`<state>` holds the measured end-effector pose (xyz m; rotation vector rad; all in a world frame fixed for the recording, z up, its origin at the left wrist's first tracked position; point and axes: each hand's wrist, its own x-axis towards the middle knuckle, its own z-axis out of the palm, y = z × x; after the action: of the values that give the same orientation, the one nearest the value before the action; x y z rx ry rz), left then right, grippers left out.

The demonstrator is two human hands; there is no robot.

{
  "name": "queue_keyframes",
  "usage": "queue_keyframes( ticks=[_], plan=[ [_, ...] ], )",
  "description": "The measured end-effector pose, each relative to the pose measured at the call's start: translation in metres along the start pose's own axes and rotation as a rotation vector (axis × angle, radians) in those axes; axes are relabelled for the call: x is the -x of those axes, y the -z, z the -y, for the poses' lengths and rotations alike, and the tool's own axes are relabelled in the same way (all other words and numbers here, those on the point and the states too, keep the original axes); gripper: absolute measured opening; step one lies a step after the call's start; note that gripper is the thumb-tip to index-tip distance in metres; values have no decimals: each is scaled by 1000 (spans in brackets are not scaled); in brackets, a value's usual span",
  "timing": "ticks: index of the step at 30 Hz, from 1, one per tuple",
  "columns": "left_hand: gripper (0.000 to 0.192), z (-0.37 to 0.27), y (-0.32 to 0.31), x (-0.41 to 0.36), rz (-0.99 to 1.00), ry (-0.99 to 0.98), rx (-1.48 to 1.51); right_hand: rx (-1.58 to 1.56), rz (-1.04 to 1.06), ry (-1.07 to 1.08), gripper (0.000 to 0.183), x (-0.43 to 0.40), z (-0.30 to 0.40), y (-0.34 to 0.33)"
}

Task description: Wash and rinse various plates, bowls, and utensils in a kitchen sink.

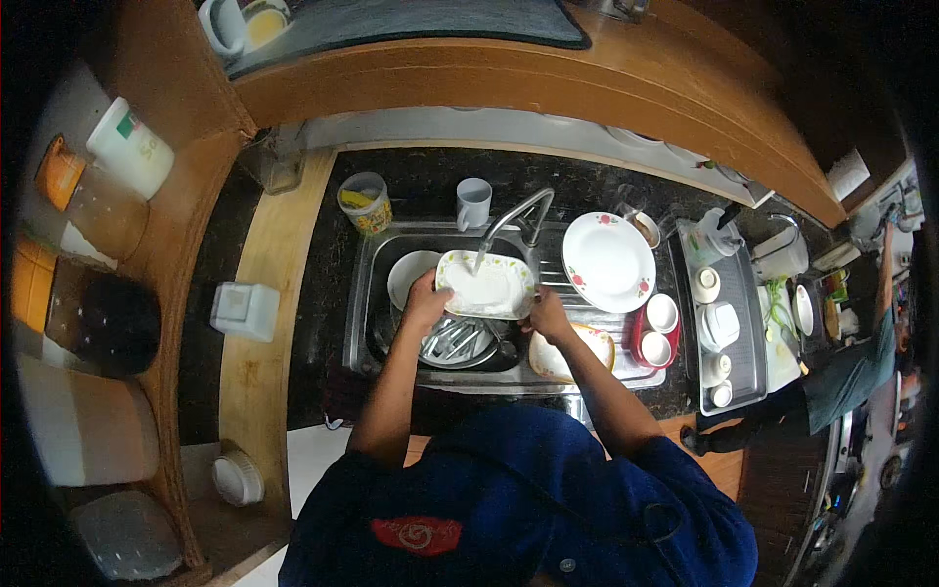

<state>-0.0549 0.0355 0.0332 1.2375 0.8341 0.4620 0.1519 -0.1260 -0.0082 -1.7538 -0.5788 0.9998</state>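
Note:
Both of my hands hold a white rectangular dish with a leaf-patterned rim (486, 286) over the sink. My left hand (427, 302) grips its left end, and my right hand (546, 314) has the right end. Water from the curved metal faucet (517, 209) runs onto the dish. Beneath it, the sink basin (374, 293) holds a white bowl (408, 273) and a round vessel with several pieces of cutlery (458, 343). On the drainboard, partly behind my right forearm, lies another patterned dish (550, 358).
A large floral plate (609, 262) and a red holder with two white cups (637, 343) rest at the drainboard's right. Behind the sink stand a grey mug (474, 199) and a patterned container (367, 209). Farther right are a tray of cups (744, 352) and another person (851, 374). A wooden shelf (440, 77) overhangs the counter.

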Motion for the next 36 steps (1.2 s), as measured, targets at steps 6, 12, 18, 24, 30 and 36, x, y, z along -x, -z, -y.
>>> queue_keyframes(
  ticks=[6, 12, 18, 24, 30, 36],
  plan=[
    [58, -28, 5, 18, -214, -192, -321, 139, -37, 101, 21, -26, 2, -55],
    [50, 14, 39, -12, -336, -293, -449, 326, -272, 362, 25, -38, 36, -61],
    [65, 65, -57, -60, -651, -125, -909, 486, -426, 564, 23, 2, 79, -50],
    [59, 63, -94, -68, 12, -279, -475, 415, -331, 572, 40, 12, 89, -57],
    [58, 35, -82, -17, 154, 5, 972, 584, -221, 712, 42, -37, 43, -87],
    [49, 12, -69, -19, 0, -4, 982, 708, 33, 788, 34, -90, 57, -102]
  ],
)
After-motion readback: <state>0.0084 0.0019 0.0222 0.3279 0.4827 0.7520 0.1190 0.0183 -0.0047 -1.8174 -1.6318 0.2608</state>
